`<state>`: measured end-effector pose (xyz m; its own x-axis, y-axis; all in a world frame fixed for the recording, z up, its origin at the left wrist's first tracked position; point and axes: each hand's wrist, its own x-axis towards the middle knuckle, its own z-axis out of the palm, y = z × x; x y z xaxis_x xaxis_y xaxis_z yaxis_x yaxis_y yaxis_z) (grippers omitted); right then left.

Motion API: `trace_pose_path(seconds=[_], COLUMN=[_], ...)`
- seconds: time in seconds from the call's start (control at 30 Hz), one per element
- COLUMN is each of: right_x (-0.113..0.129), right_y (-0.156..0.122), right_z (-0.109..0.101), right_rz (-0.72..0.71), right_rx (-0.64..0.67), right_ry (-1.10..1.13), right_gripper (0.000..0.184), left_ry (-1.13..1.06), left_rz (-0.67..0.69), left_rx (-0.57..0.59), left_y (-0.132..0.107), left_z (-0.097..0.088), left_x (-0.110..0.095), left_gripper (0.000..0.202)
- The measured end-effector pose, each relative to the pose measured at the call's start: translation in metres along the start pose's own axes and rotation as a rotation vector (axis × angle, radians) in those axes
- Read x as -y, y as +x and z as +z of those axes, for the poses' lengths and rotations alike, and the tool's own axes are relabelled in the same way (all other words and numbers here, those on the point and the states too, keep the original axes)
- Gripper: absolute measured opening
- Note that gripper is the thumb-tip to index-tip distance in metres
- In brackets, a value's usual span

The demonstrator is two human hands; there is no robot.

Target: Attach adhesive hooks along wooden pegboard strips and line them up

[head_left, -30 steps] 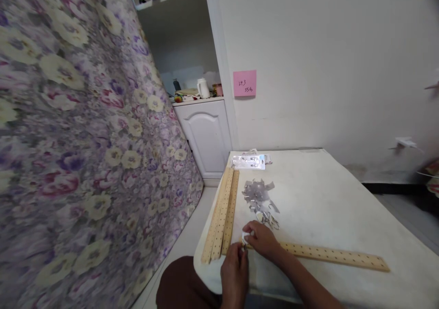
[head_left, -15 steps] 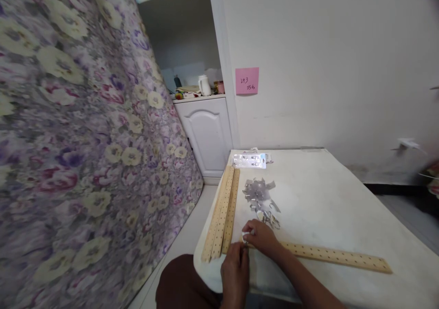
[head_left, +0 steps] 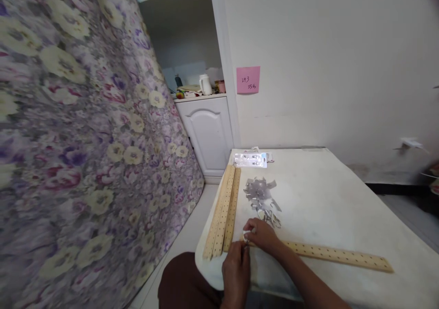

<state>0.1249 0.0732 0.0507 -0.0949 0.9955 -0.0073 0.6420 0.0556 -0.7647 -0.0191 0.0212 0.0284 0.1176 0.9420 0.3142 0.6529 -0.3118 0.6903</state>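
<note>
Both my hands meet at the near left end of a long perforated wooden strip (head_left: 336, 255) lying across the white table (head_left: 325, 199). My right hand (head_left: 262, 235) pinches a small white piece (head_left: 246, 236) at that end. My left hand (head_left: 236, 270) is closed just below it, fingertips touching the same spot; what it holds is hidden. A heap of small shiny metal hooks (head_left: 260, 194) lies just beyond my right hand.
Three more perforated wooden strips (head_left: 224, 210) lie side by side along the table's left edge. A clear blister pack (head_left: 249, 159) sits at the far corner. A flowered mattress (head_left: 85, 130) leans on the left; a white cabinet (head_left: 207, 132) and a pink note (head_left: 248, 79) are behind.
Both hands stay at the strip's end with only slight finger movement. The view has shifted a little.
</note>
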Motion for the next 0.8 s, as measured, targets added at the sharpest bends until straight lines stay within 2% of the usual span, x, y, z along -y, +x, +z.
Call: trace_pose_path(seconds=[0.5,0.8], right_x=[-0.006,-0.011], right_y=[-0.003,-0.003], right_z=[0.003,0.006], right_rz=[-0.069,-0.097], right_rx=[-0.030,-0.060], right_ry=[-0.012,-0.003], right_gripper=[0.018,0.019], left_ry=[0.008,-0.005], left_rz=[0.008,0.015], left_rx=[-0.032,-0.001], left_y=[-0.001,-0.003], left_z=[0.002,0.002], left_x=[0.002,0.005], left_gripper=[0.014,0.017])
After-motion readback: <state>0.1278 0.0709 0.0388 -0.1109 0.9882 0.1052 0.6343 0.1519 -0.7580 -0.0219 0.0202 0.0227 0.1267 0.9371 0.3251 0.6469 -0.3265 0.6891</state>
